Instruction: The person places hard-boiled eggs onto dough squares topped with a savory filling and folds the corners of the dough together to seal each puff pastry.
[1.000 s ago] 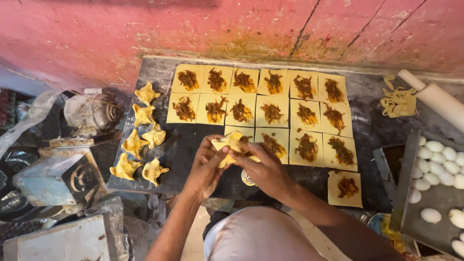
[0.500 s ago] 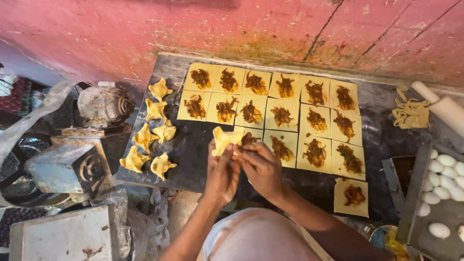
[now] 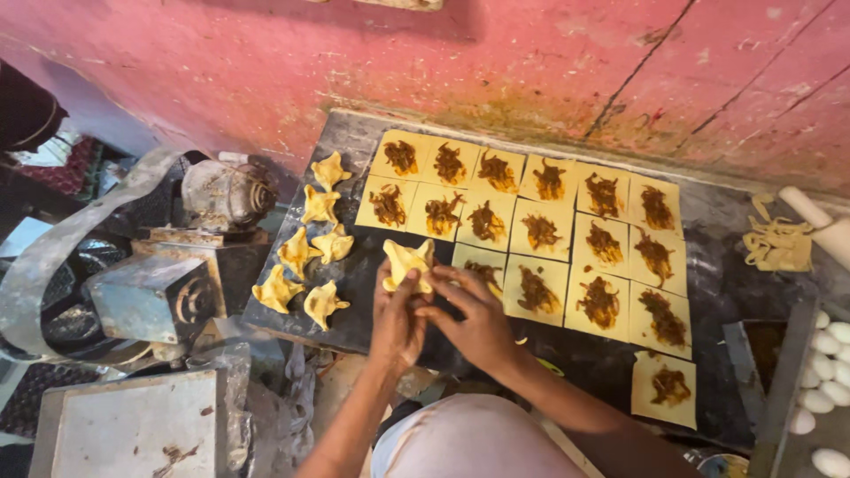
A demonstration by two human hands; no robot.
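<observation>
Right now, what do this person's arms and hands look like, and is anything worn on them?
Both forearms are bare, with no sleeves in view. The left hand and right hand wear no gloves, and no rings, watch or bracelets show. Near the bottom edge, light pinkish clothing covers the person's body.

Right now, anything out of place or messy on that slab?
One filled dough square lies alone below the grid, apart from the neat rows. Dough scraps are heaped by the rolling pin. Both hands pinch a pastry; nothing spilled.

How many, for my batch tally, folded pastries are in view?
7. Six folded pastries lie on the dark slab's left side; a seventh pastry is pinched between left hand and right hand. None seems hidden.
</observation>
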